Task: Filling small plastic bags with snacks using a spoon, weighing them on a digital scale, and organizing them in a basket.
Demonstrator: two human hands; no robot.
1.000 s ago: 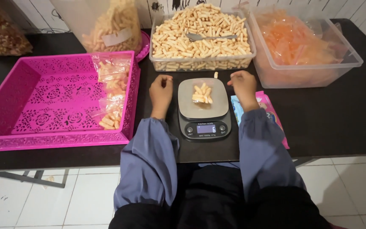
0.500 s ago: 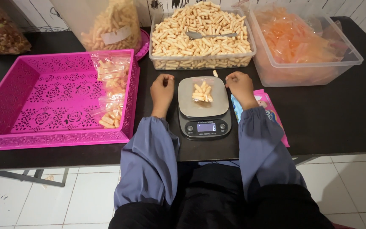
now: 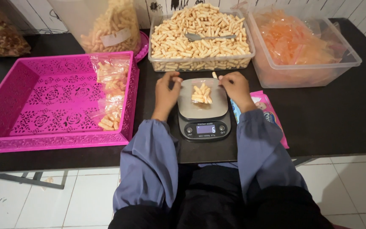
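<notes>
Snack sticks (image 3: 201, 94), short and pale beige, lie in a small clear bag on the steel plate of a grey digital kitchen scale (image 3: 203, 111), which stands at the near edge of the black table (image 3: 331, 114). Below the table, at 6 o'clock, is a floor of white tiles (image 3: 30, 203). The left hand (image 3: 167, 91) rests at 9 o'clock of the scale with fingers curled loosely, and I cannot tell if it grips the bag edge. The right hand (image 3: 234, 87) is at 3 o'clock of the scale, pinching one snack stick (image 3: 214, 75) between the fingertips just above the plate's far corner. A flat pink printed packet (image 3: 272, 116) lies under the right forearm. At 9 o'clock stands a magenta perforated plastic tray (image 3: 43, 101) with filled clear bags (image 3: 109, 95) inside. At 12 o'clock is a clear plastic tub of the same sticks (image 3: 200, 40) with a metal spoon (image 3: 210, 37) on top. At 2 o'clock is a clear tub of orange plastic bags (image 3: 299, 44).
</notes>
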